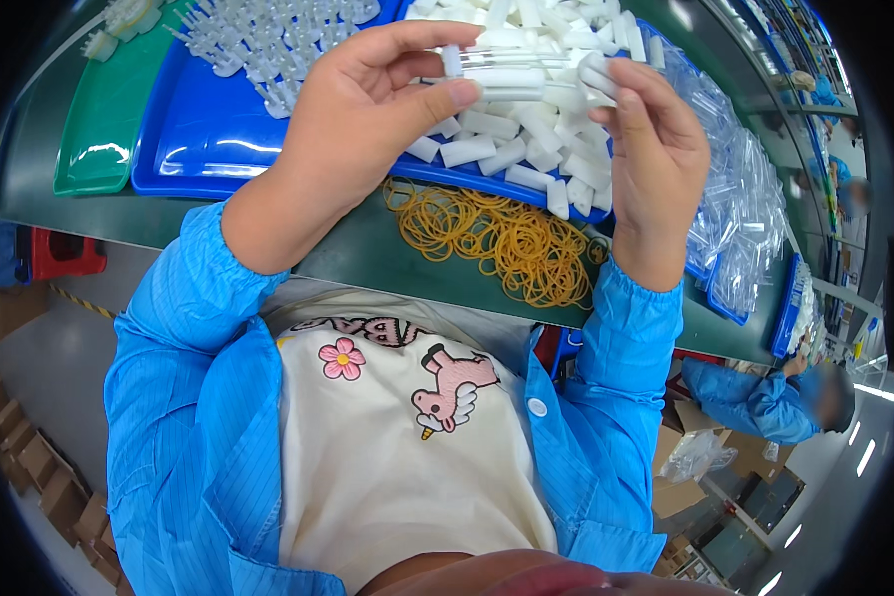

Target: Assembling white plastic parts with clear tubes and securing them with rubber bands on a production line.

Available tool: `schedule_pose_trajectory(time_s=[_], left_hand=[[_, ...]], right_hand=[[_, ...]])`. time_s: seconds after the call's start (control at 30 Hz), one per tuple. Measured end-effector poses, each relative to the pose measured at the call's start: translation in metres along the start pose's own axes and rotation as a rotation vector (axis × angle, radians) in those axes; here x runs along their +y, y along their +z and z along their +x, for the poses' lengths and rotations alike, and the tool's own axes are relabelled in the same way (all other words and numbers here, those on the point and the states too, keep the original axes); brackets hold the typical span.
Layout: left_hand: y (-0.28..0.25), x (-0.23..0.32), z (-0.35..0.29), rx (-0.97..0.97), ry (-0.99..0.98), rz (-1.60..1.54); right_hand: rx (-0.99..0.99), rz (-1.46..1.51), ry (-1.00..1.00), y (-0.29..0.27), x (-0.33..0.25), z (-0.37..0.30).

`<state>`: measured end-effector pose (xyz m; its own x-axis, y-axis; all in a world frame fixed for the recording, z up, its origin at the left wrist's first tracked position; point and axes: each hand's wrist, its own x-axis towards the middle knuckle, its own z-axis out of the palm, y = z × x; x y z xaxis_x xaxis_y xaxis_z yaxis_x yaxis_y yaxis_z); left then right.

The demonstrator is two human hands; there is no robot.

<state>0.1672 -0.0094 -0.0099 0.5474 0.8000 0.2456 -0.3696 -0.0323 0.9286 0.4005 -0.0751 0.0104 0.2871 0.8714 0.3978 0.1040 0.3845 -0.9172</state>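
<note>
My left hand [382, 104] pinches the base of a white plastic part with thin rods [512, 60] between thumb and fingers. The rods point right, over a blue tray [477, 181] heaped with short white cylinders [492, 124]. One white cylinder [504, 83] lies along the rods; whether it is on a rod or in the heap behind, I cannot tell. At the rods' far end my right hand [661, 159] has its fingertips closed on a white rounded piece [596, 77]. Whether that piece touches the rod tips is unclear.
Loose yellow rubber bands [507, 233] lie on the green table [348, 253] before me. To the left are a blue tray of white pronged parts [268, 45] and a green tray [94, 149]. Clear plastic tubes [740, 199] fill the right side. A person in blue [765, 402] sits farther right.
</note>
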Motion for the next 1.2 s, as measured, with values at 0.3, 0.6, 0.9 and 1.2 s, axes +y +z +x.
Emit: schedule_pose_trajectory(time_s=[0.3, 0.6, 0.9, 1.2], left_hand=[[0.002, 0.002, -0.001, 0.052, 0.148, 0.166], [0.005, 0.003, -0.004, -0.035, 0.189, 0.410], [0.006, 0.005, -0.006, -0.136, 0.274, 0.621], [0.004, 0.004, -0.003, 0.067, 0.032, 0.189]], right_hand=[[-0.160, -0.005, 0.129, -0.006, -0.011, -0.002], [-0.275, -0.051, 0.179, 0.008, -0.023, -0.010], [-0.335, -0.117, 0.074, 0.027, -0.012, -0.020], [-0.496, -0.672, -0.392, -0.001, -0.011, 0.002]])
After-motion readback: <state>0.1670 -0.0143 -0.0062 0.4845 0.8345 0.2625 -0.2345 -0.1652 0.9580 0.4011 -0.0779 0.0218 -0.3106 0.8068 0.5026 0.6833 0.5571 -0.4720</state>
